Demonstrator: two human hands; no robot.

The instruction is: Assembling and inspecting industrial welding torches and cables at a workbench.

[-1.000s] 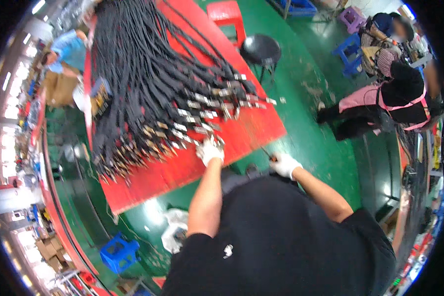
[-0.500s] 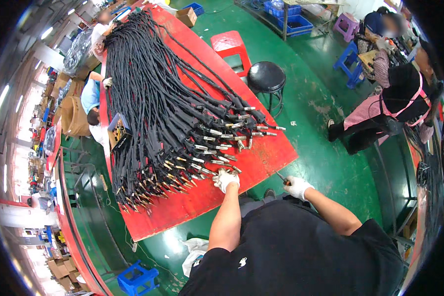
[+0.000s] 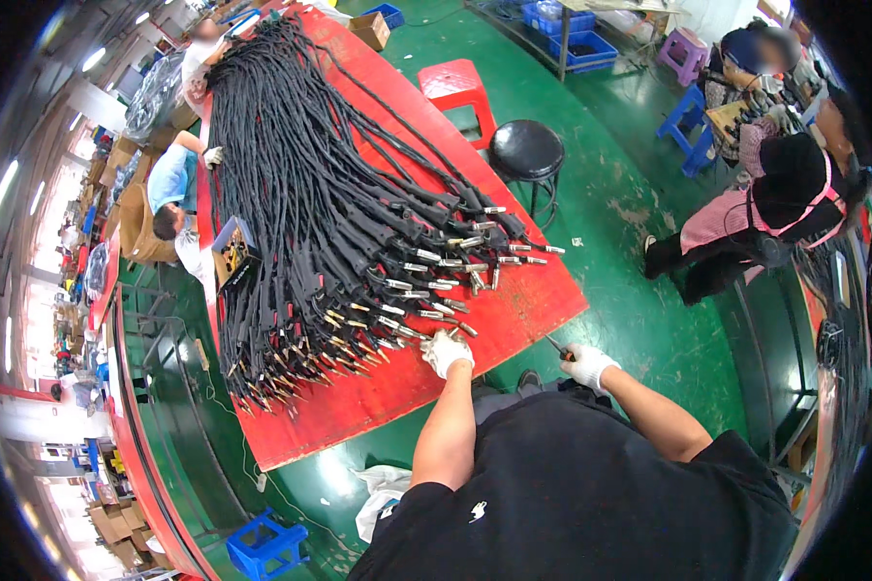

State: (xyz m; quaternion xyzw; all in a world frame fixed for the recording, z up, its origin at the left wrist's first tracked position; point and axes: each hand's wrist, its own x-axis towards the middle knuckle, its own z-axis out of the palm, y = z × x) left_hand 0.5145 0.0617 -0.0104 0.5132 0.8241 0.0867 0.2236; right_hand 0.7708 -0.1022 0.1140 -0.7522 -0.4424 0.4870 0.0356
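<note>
Long black cables (image 3: 291, 145) lie bundled along a red table (image 3: 528, 305), their black handles and silver or brass metal ends (image 3: 421, 268) fanned out toward me. My left hand (image 3: 447, 353), in a white glove, is at the table's near edge beside the closest metal ends. Its fingers are bent together, and what they pinch is too small to make out. Off the table's right corner, my gloved right hand (image 3: 588, 368) is closed round a hand tool (image 3: 557, 346) with a dark handle and a thin pointed metal tip, directed toward the table.
An open box of small parts (image 3: 234, 254) stands at the table's left edge, near a person in light blue (image 3: 170, 184). Beyond the right edge are a red stool (image 3: 455, 85) and a black round stool (image 3: 526, 150). A person in a pink apron (image 3: 761, 208) stands at right.
The person in light blue has leaned away from the table's left edge. At right, the apron wearer's arm and head have shifted. My hands keep nearly the same places, with the tool still held.
</note>
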